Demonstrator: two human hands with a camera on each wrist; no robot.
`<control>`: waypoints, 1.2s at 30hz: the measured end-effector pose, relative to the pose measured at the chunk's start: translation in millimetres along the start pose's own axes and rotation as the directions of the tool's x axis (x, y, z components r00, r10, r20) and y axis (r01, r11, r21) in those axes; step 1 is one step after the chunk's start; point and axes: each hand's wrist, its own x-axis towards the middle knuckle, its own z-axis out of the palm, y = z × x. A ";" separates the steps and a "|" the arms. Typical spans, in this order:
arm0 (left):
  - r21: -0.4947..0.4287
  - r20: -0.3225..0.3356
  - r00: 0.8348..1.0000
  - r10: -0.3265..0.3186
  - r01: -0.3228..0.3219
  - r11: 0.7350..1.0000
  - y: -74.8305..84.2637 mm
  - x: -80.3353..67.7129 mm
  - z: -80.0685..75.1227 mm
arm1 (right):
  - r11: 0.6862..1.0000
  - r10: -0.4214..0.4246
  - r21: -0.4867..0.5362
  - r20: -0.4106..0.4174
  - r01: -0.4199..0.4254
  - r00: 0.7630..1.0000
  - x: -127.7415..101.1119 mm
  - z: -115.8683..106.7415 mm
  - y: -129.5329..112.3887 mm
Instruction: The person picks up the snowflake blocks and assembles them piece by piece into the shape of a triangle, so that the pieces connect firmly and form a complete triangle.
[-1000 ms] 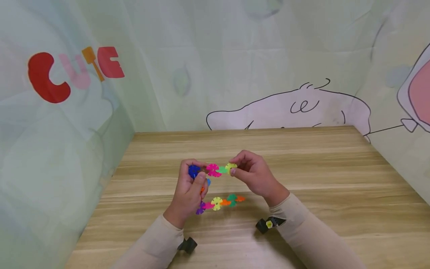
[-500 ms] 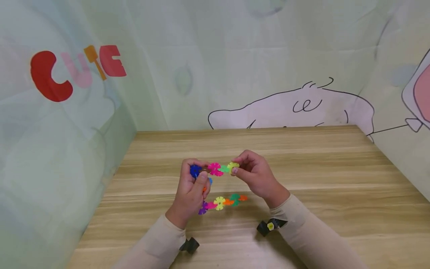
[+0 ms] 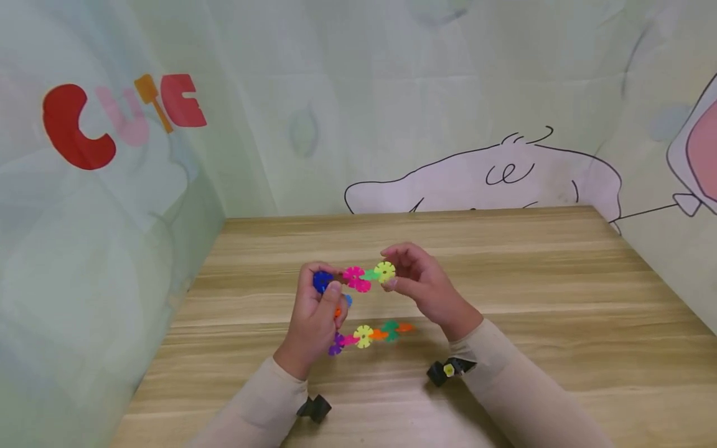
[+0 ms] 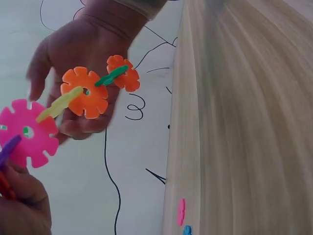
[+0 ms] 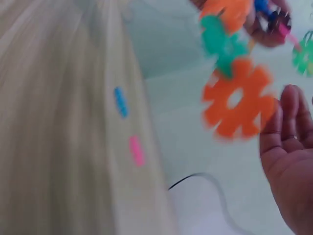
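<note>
My left hand (image 3: 330, 285) pinches a blue flower-shaped disc (image 3: 322, 281), the end of a short row with a pink disc (image 3: 356, 279) and a green one (image 3: 371, 274). My right hand (image 3: 392, 275) pinches the yellow disc (image 3: 384, 271) at the row's other end. A second chain of purple, pink, yellow (image 3: 363, 336), orange and green discs hangs below the hands, its left end at my left hand. The left wrist view shows its pink disc (image 4: 29, 132) and orange disc (image 4: 85, 92). A blurred orange disc (image 5: 239, 98) fills the right wrist view.
The wooden table (image 3: 532, 280) lies under both hands. Pale printed cloth (image 3: 112, 205) walls it in at the left, back and right. Black wrist cameras (image 3: 445, 371) sit on both beige sleeves.
Both hands have risen slightly. My right hand has turned the yellow disc so its face shows. The hanging chain barely shifted.
</note>
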 end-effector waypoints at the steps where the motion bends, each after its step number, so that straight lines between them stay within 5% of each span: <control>1: 0.000 -0.008 1.000 -0.018 0.018 1.000 0.5 0.5 -0.7 | 0.999 0.047 0.024 0.011 -0.047 0.999 1.5 -1.2 3.6; 4: -0.004 -0.030 0.996 -0.080 0.079 0.997 0.5 2.1 -1.8 | 0.975 0.210 0.063 0.060 -0.213 0.976 5.8 -4.4 17.0; 8: -0.021 -0.047 0.989 -0.140 0.140 0.990 0.1 3.6 -2.5 | 0.921 0.388 -0.017 0.138 -0.389 0.911 7.7 -4.4 32.7; 17: -0.040 -0.062 0.987 -0.149 0.146 0.988 0.7 5.2 -3.6 | 0.849 0.527 -0.107 0.235 -0.517 0.817 10.8 0.4 44.2; 26: -0.062 -0.069 0.983 -0.173 0.169 0.984 0.4 4.4 -3.9 | 0.824 0.561 -0.281 0.274 -0.492 0.781 10.2 -1.0 45.9; 36: -0.062 -0.079 0.984 -0.161 0.156 0.986 3.2 4.7 -4.4 | 0.831 0.548 -0.274 0.249 -0.484 0.799 11.8 1.4 47.6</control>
